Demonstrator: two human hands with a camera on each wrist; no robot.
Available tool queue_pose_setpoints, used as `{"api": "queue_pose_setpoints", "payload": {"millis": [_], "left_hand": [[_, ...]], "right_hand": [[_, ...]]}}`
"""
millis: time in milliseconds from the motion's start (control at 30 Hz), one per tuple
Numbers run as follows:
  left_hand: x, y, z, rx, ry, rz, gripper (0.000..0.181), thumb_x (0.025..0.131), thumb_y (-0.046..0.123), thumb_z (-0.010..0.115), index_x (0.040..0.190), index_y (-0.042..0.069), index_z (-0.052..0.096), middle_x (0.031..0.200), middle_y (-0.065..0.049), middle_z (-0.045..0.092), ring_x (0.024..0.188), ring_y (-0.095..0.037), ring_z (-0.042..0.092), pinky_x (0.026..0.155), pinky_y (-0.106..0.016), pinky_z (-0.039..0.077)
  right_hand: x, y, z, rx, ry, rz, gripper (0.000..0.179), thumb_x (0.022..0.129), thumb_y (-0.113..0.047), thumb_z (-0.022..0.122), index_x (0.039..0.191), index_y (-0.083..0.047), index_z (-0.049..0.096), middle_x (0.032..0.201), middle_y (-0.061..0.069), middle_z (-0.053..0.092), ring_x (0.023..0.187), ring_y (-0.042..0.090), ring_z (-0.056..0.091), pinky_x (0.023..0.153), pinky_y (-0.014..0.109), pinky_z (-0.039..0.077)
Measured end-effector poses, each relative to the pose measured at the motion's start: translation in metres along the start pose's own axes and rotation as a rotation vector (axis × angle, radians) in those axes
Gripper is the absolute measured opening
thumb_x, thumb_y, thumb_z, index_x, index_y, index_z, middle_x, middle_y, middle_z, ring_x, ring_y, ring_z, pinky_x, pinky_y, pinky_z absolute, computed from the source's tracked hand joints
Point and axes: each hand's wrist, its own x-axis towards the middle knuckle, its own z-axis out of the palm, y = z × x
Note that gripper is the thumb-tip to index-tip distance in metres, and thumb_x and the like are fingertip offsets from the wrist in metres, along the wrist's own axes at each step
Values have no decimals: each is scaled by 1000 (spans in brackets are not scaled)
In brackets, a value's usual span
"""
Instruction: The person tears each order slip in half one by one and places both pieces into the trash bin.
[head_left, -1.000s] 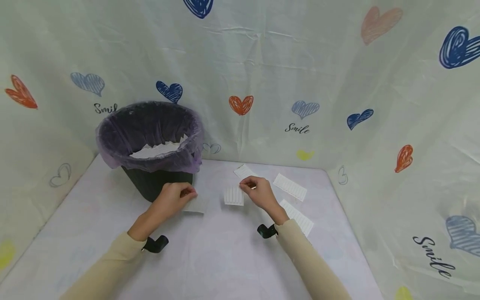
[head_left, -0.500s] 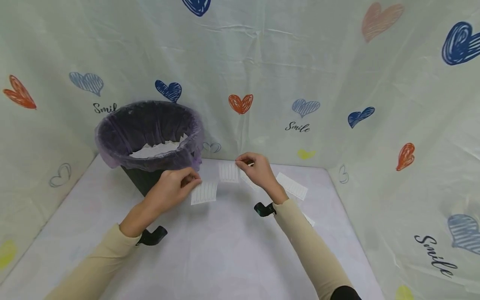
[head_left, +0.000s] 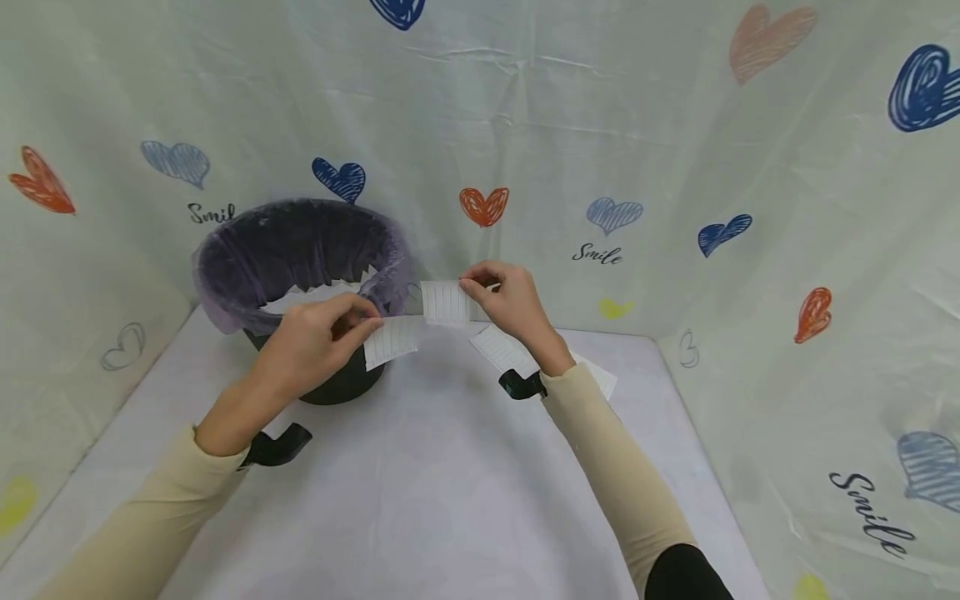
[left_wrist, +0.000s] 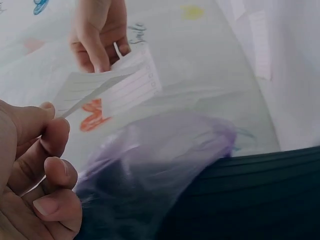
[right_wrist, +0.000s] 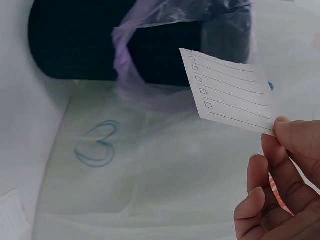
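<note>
My left hand (head_left: 311,337) pinches a lined piece of paper (head_left: 393,340) by its edge, raised in front of the bin's right side. Between the thumb and fingers of my right hand (head_left: 510,304) is another lined piece of paper (head_left: 445,302). A column of small printed boxes runs down this piece in the right wrist view. Both pieces hang apart, just right of the dark bin (head_left: 341,379). A purple plastic liner (head_left: 390,258) folds over the bin's rim. White paper pieces (head_left: 307,296) lie inside the bin, partly hidden by my left hand.
On the white table (head_left: 450,483), lined paper strips (head_left: 501,350) lie under and beyond the right forearm, partly covered by it. A curtain (head_left: 540,125) printed with hearts hangs behind and along both sides. Each wrist wears a black camera mount (head_left: 277,446).
Both hands have risen from low over the table, the right one toward the back. Each carries its paper piece up beside the bin; the left has lately drifted back leftward.
</note>
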Motion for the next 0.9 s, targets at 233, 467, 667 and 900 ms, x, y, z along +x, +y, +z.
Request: {"api": "queue_pose_setpoints", "payload": {"millis": [233, 467, 667, 900], "left_hand": [[10, 7, -21, 70, 33, 24, 11, 88, 2, 80, 96, 3, 72, 67, -3, 63, 54, -9, 47, 49, -21, 42], [18, 8, -47, 112, 81, 14, 13, 88, 4, 80, 98, 5, 73, 69, -3, 66, 59, -11, 49, 52, -11, 34], [21, 4, -65, 143, 132, 12, 16, 84, -1, 82, 98, 2, 72, 73, -9, 71, 58, -15, 55, 53, -9, 35], [19, -2, -82, 207, 141, -19, 25, 84, -1, 82, 105, -1, 70, 81, -16, 76, 65, -27, 68, 62, -2, 37]], "right_hand": [[16, -24, -5, 26, 25, -36, 13, 98, -15, 71, 104, -4, 77, 99, 10, 77, 89, 21, 69, 80, 35, 56], [31, -47, -6, 66, 34, -75, 14, 98, -14, 71, 105, -4, 77, 101, 11, 77, 91, 20, 70, 83, 38, 56], [42, -62, -2, 101, 52, -93, 13, 97, -13, 72, 104, -4, 78, 100, 10, 77, 89, 17, 70, 83, 30, 56], [53, -81, 6, 135, 69, -139, 13, 97, -13, 72, 104, -4, 77, 100, 9, 77, 87, 14, 69, 82, 26, 56]]}}
